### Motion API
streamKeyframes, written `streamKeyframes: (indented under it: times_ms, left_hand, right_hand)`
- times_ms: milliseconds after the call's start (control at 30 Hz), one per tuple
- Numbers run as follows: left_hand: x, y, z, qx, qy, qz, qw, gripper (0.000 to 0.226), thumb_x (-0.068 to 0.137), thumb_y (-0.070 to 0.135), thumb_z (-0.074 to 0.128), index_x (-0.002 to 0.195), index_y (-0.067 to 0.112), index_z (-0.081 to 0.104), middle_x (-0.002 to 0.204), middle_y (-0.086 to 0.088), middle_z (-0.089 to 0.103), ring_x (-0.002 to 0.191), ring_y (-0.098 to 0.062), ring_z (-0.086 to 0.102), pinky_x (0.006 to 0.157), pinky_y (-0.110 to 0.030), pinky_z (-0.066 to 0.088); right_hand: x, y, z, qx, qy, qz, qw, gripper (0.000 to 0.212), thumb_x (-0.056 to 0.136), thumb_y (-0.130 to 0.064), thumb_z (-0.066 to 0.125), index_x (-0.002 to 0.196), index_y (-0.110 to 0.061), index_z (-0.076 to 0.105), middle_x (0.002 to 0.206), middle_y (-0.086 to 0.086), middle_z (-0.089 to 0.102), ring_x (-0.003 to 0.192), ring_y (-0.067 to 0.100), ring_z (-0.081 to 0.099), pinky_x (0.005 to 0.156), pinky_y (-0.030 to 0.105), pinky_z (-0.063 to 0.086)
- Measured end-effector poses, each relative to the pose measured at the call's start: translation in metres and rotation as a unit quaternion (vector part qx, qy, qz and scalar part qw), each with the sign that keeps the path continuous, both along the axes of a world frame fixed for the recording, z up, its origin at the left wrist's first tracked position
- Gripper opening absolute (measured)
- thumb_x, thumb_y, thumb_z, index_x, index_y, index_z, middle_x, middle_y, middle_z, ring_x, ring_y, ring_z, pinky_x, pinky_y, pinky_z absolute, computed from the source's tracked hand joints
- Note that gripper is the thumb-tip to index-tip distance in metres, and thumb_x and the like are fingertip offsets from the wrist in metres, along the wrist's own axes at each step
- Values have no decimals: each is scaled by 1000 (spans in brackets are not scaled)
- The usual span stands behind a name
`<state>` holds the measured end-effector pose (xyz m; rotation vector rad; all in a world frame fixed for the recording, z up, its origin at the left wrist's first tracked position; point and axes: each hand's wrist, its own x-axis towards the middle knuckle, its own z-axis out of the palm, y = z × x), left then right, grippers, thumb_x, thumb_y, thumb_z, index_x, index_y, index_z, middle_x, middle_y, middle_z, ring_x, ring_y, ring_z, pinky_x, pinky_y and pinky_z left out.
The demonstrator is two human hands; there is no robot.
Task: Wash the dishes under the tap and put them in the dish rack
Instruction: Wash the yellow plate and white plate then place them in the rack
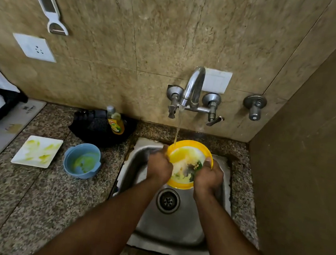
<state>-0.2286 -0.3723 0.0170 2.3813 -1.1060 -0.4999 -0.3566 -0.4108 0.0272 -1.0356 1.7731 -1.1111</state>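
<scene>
- Dish soap bottle, left of the tap: red-and-yellow label; brand lettering too blurred to read.
- Mat, far left of the tap: small dark print near its top edge, illegible.
- No other text, numbers or signs legible.

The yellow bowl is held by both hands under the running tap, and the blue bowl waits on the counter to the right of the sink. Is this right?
Not quite: the head view shows the blue bowl on the counter left of the sink, not right. The rest holds: both hands, left and right, hold the yellow bowl under the running tap.
</scene>
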Motion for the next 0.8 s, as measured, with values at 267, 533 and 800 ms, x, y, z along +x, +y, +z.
streamKeyframes:
  times_ms: [267, 533, 800]
  left_hand:
    - [3, -1, -13, -127, 405, 210, 881, 29, 80, 35, 74, 93, 10, 80, 100, -15, 78, 98, -34, 73, 91, -51, 60]
    - [-11, 15, 15, -182, 658, 81, 727, 86, 76, -29, 42, 147, 18, 50, 137, -15, 64, 120, -38, 62, 80, -49, 62]
    - [11, -1, -2, -216, 432, 141, 864, 24, 90, 50, 69, 99, 29, 75, 103, -5, 79, 101, -32, 74, 91, -60, 59]
  right_hand:
    - [-6, -1, 2, -23, -30, -26, 999, 36, 107, -30, 53, 125, -4, 70, 118, 19, 71, 109, 40, 65, 90, 40, 52]
    - [-13, -9, 2, -12, -115, -91, 989, 34, 106, -27, 54, 126, -3, 68, 118, 17, 70, 110, 40, 65, 91, 39, 51]
    - [5, 11, 5, -14, -161, -53, 985, 33, 108, -28, 50, 129, -10, 68, 110, 8, 68, 103, 28, 63, 88, 31, 48]
